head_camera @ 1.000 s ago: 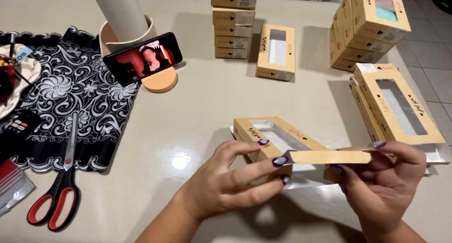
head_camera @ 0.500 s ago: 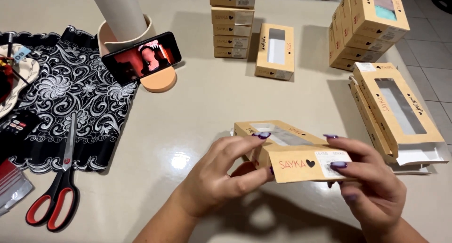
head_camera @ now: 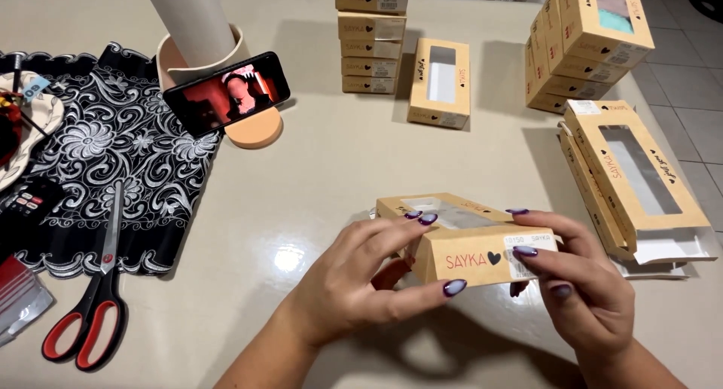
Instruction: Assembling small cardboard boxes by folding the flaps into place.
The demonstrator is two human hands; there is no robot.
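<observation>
Red-handled scissors (head_camera: 90, 298) lie on the black patterned cloth's (head_camera: 128, 170) edge at left. A phone (head_camera: 227, 93) leans in a peach stand (head_camera: 252, 129) beside a cardboard tube (head_camera: 188, 20). Kraft window boxes: a stack (head_camera: 373, 39) far back, one flat box (head_camera: 440, 82) beside it, more piled at right (head_camera: 595, 42).

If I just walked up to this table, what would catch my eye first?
Probably the tan window box held up front between the left hand and right hand. Next, the phone glowing on its peach stand at upper left, and the red-handled scissors at lower left.
</observation>
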